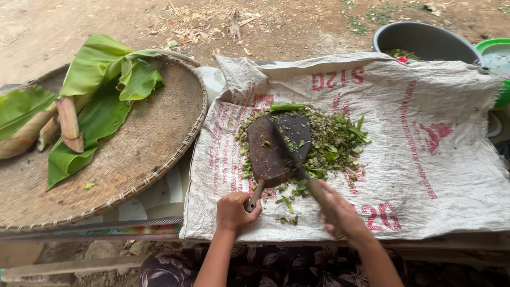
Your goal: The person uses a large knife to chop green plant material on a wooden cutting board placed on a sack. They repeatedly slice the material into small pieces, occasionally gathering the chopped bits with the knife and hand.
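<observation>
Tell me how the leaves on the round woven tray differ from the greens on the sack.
The leaves on the woven tray are whole, broad and folded, with thick pale stalks; the chopped greens on the white sack are cut into tiny bits. The leaves lie untouched, while the greens are heaped around a dark board held by the left hand, with the right hand holding a knife over them. Both are green plant matter.

This is an outdoor food-preparation spot in a rural yard. Bare dirt ground (297,26) strewn with dry litter lies just beyond a low worktop (159,199). A woven sack (425,149) serves as a work cloth, a large round woven tray (143,143) carries banana leaves (101,85), and a grey basin (425,42) and a green tub (496,56) stand at the far edge.
</observation>
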